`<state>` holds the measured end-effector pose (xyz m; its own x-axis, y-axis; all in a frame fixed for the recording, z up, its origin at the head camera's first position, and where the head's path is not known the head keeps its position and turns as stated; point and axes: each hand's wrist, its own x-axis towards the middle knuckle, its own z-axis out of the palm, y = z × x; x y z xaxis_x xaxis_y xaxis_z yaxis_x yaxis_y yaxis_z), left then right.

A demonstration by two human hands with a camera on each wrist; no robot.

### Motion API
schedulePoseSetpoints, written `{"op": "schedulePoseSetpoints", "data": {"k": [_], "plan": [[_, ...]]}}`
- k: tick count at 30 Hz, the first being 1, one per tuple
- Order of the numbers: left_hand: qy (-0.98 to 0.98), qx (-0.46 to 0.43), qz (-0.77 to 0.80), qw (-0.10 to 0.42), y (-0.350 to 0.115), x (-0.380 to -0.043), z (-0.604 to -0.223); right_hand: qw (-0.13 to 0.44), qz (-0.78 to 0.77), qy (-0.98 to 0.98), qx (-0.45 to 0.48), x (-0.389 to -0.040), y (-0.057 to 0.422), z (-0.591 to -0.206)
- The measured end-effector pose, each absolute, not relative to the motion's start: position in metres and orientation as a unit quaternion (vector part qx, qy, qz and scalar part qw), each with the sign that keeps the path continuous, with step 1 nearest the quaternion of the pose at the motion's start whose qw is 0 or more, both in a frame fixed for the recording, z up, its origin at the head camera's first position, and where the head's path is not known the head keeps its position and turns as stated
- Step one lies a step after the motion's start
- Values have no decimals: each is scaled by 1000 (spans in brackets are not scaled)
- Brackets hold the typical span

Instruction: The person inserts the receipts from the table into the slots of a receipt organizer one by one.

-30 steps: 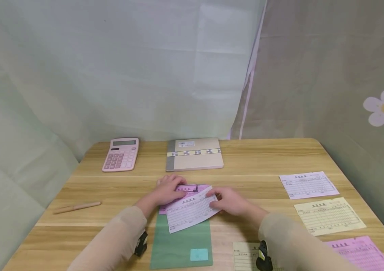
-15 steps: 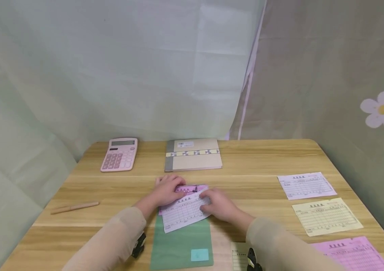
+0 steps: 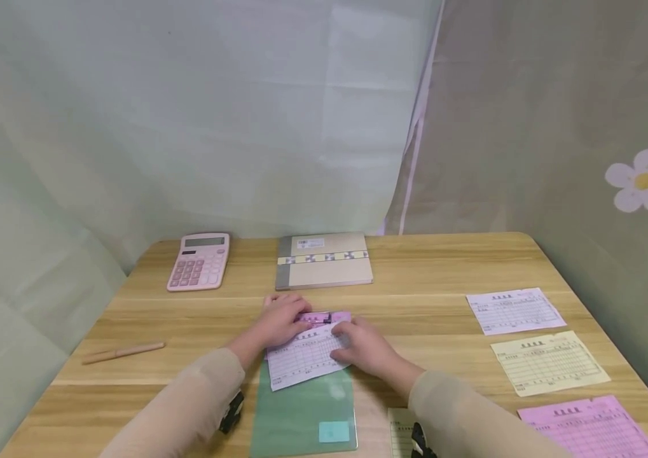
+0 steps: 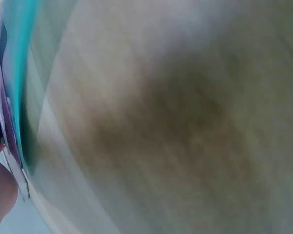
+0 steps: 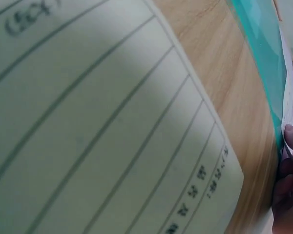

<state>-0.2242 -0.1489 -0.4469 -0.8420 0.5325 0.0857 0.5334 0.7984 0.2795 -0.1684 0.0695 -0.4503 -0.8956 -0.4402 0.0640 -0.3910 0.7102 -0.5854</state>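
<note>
A green clipboard [image 3: 301, 420] with a light-blue label lies on the table in front of the person. Under the metal clip [image 3: 324, 320] at its far end sits a pink form, mostly covered. The left hand [image 3: 283, 321] grips that end at the clip, thumb on top. The right hand [image 3: 365, 346] pinches the right end of a white printed form [image 3: 301, 359], which lies slanted over the pink one. Its upper edge is close to the clip; whether it is underneath cannot be made out. Both hands show only at the edges of the wrist views.
Along the right side lie a white form [image 3: 515, 310], a yellow form [image 3: 549, 362] and a pink form [image 3: 589, 426]. Another yellow form [image 3: 400, 432] is partly under the right sleeve. A calculator [image 3: 199, 262], a notebook [image 3: 324, 261] and a pen [image 3: 123, 353] lie farther off.
The right hand has moved left with the white form, bringing it farther over the pink form and nearer the clip. The left hand stays at the clip.
</note>
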Motion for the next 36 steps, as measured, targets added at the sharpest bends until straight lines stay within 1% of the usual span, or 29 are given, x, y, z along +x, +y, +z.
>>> {"op": "schedulePoseSetpoints", "data": {"k": [5, 11, 14, 20, 26, 36], "plan": [[-943, -291, -160, -13, -149, -226, -439, 27, -288, 930, -229, -170, 67, -450], [-944, -282, -165, -39, -149, -227, -434, 20, -279, 938, -205, -170, 61, -448], [-944, -280, -170, -41, -149, -227, -433, 20, -271, 943, -192, -170, 58, -447], [-945, -277, -170, -41, -148, -225, -433, 18, -273, 947, -170, -170, 55, -447], [-946, -275, -167, -36, -147, -225, -436, 4, -269, 949, -163, -169, 54, -448], [-947, -276, -165, -25, -145, -223, -438, 2, -251, 957, -148, -171, 53, -450]]}}
